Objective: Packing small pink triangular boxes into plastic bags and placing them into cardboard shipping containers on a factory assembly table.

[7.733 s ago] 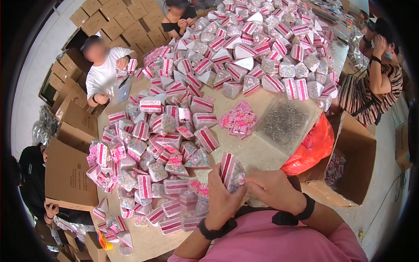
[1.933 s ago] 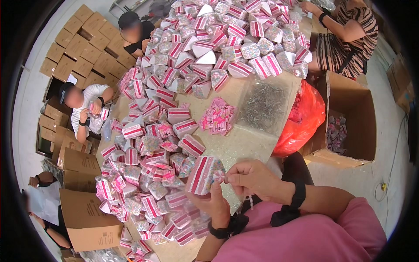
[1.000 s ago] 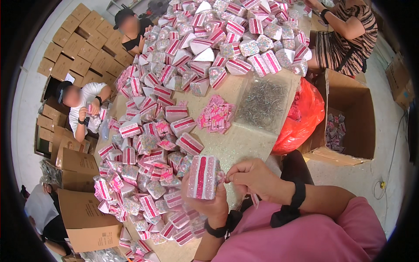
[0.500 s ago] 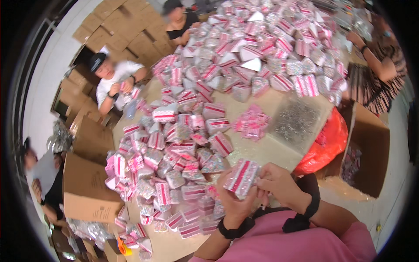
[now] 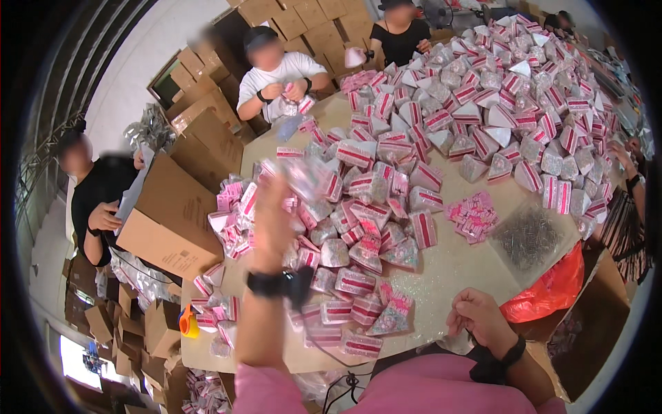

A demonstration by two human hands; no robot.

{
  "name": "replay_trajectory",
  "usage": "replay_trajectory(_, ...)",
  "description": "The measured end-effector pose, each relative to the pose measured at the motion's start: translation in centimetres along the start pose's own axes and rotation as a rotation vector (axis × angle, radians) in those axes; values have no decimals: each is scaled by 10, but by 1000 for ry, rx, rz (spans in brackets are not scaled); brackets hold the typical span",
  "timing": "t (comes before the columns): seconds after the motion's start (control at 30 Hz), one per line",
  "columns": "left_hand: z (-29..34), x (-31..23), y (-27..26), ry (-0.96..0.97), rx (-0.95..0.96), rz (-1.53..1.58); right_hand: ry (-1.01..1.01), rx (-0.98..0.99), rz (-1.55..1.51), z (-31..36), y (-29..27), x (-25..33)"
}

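Stretched out over the pile on the left, my left hand [image 5: 274, 217] is smeared by motion. At its fingertips is a blurred pink-and-white wedge-shaped pack [image 5: 307, 178] in clear wrapping, just above the other packs. My right hand [image 5: 479, 319] is near the table's front edge, its fingers curled together; whatever they may hold is too small to make out. Between the hands lie more wedge packs with pink stripes, among them a glittery one with a pink card [image 5: 394, 314]. Black bands circle both my wrists.
A huge heap of wedge packs [image 5: 483, 103] covers the table's far side. Loose pink cards [image 5: 472, 217], a tray of small metal pieces [image 5: 531, 238] and a red plastic bag [image 5: 548, 286] lie to the right. Cardboard boxes [image 5: 169, 217] and a tape dispenser [image 5: 187, 323] are left. Several people surround the table.
My left hand has carried the pack from in front of me to the left, over the pile. My right hand has come off the pack. The view has turned leftward.
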State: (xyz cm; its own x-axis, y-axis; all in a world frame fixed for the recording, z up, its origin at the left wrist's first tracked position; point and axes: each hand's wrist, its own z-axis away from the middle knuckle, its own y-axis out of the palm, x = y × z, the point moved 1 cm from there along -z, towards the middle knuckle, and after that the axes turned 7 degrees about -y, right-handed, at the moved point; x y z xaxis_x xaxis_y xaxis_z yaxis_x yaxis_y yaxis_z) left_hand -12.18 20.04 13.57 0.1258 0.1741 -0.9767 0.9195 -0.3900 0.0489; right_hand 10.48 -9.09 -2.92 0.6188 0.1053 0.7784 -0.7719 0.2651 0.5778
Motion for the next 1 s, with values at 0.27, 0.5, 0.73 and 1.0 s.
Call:
replay_trajectory(0.27,96,17,-14,-45,281,-952,5,-68,88,-3,-15,-17)
replay_trajectory(0.5,268,118,-21,186,459,-1329,-146,118,821,-17,10,-32)
replay_trajectory(0.73,284,161,-49,-78,0,-1380,-697,594,1629,-49,62,-52)
replay_trajectory(1.0,230,164,-34,-41,-39,-1343,-841,449,1637,-106,72,-75)
